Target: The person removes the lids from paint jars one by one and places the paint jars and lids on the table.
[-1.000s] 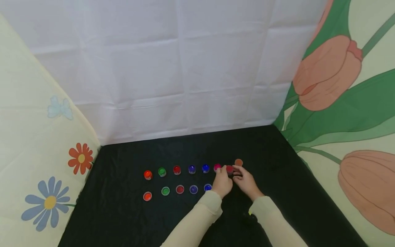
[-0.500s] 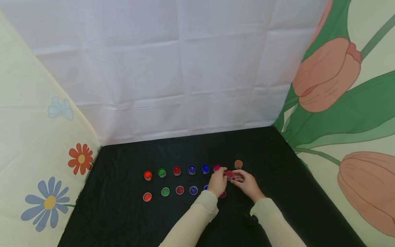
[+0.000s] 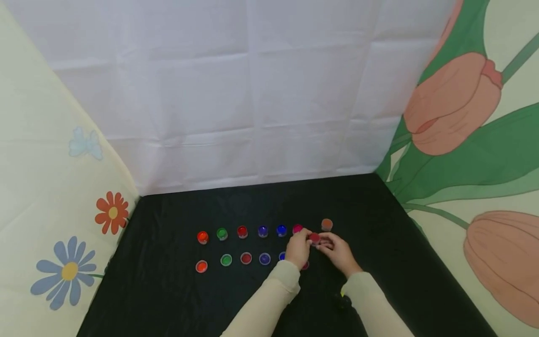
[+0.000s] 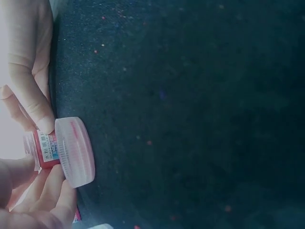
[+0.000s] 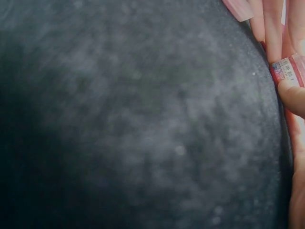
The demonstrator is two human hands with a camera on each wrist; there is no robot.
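Both hands grip one small dark red paint jar [image 3: 314, 239] in the head view. My left hand [image 3: 297, 250] pinches it from the left, my right hand [image 3: 340, 255] from the right. In the left wrist view the jar's printed label [image 4: 47, 147] shows between the fingers of both hands, beside a ribbed rim. A translucent pinkish lid [image 4: 76, 152] stands large just in front of it. The right wrist view catches the label [image 5: 284, 70] at the right edge, with a thumb [image 5: 291, 98] against it.
A back row of paint jars runs from orange [image 3: 202, 237] to magenta [image 3: 297, 228], with a brown jar [image 3: 326, 224] farther right. Flat lids [image 3: 264, 259] lie in a nearer row, partly covered by my left hand. A white cloth wall [image 3: 252, 93] bounds the black table [image 3: 168, 299].
Both hands have drawn the dark red jar out of the back row toward the body, uncovering the brown jar. Over the last half second they have hardly moved.
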